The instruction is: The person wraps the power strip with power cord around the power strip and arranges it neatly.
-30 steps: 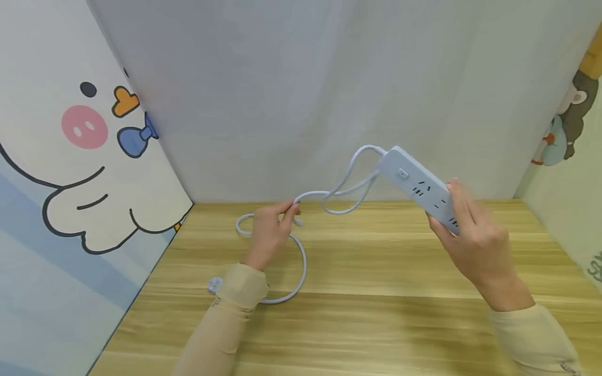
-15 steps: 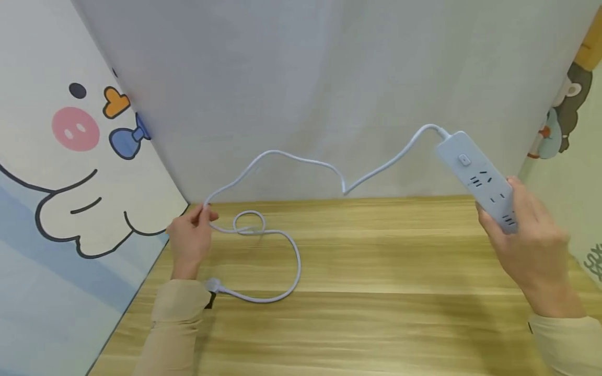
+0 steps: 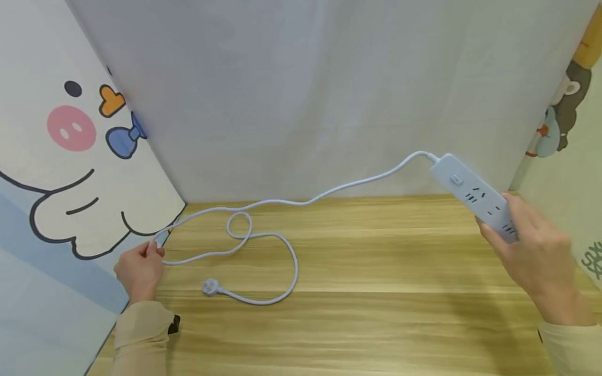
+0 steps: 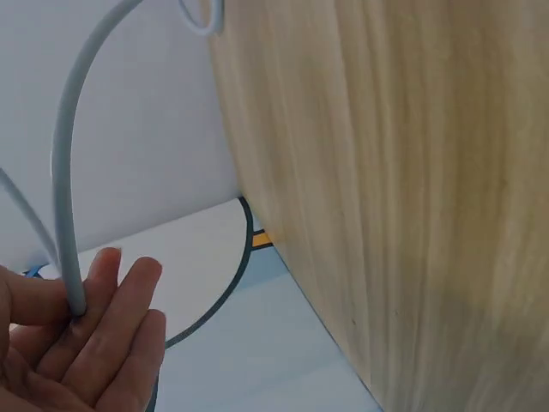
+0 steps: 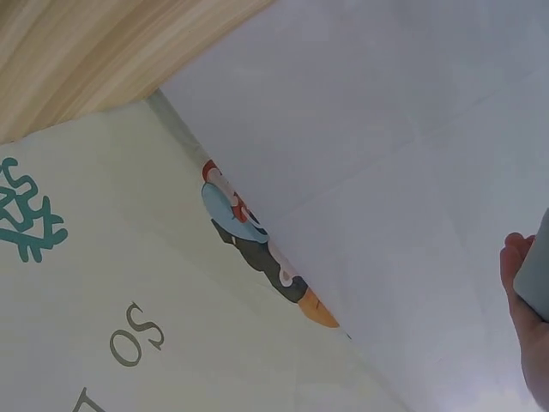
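Note:
My right hand (image 3: 536, 253) grips the lower end of a white power strip (image 3: 479, 196), held tilted above the table with its switch and sockets facing up. From the strip's upper end a white cord (image 3: 348, 185) runs left to my left hand (image 3: 141, 269), which pinches it between thumb and fingers near the table's left edge. Past that hand the cord goes back right, makes a small loop, and curves round to a plug (image 3: 210, 286) on the table. In the left wrist view the pinched cord (image 4: 64, 172) bends upward from the fingers. Only a corner of the strip (image 5: 536, 275) shows in the right wrist view.
A wood-grain table (image 3: 357, 334) lies beneath. Behind it rises a plain pale wall (image 3: 320, 94). A panel with a cartoon duck (image 3: 70, 198) stands along the left, and another printed panel (image 3: 559, 183) along the right.
My left hand has moved left and nearer with the cord, and the strip has moved right in my right hand. The cord's bunched loops by the strip have straightened out.

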Action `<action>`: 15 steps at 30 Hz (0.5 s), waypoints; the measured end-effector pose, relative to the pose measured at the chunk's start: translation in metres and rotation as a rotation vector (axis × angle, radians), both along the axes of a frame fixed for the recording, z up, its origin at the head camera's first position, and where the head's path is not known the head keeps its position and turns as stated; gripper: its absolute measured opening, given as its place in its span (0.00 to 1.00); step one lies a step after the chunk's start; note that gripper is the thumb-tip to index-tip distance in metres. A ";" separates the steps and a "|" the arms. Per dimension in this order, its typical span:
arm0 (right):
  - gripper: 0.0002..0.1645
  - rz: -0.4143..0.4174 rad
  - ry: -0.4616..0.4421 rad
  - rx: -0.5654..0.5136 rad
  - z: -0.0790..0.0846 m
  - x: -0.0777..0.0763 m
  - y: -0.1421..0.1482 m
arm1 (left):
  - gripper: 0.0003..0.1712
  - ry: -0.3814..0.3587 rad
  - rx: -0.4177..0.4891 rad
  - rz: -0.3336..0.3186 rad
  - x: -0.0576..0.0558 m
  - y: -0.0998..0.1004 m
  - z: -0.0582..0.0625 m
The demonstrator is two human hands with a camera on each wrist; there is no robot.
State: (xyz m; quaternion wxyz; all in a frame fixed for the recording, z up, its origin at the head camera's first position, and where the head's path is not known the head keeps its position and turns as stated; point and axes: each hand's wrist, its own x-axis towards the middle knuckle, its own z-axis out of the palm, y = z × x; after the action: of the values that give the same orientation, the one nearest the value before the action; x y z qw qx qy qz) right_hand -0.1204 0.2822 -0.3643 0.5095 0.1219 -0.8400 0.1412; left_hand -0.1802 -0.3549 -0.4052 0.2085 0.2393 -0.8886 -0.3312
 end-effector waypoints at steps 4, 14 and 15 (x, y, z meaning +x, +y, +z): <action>0.49 0.023 -0.001 0.018 -0.001 0.001 -0.001 | 0.23 -0.186 -0.065 -0.140 0.000 -0.006 -0.007; 0.42 0.101 0.073 0.067 0.003 -0.001 -0.023 | 0.22 -0.502 -0.409 -0.457 -0.006 0.029 0.007; 0.42 0.114 0.072 0.068 0.004 -0.001 -0.025 | 0.23 -0.489 -0.426 -0.469 -0.008 0.037 0.012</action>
State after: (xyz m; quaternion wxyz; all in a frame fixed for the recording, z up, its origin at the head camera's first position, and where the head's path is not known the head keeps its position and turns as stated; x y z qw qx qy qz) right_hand -0.1216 0.2569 -0.3607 0.5259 0.1919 -0.8173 0.1367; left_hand -0.1880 -0.3174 -0.3936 -0.0454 0.0530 -0.9913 -0.1113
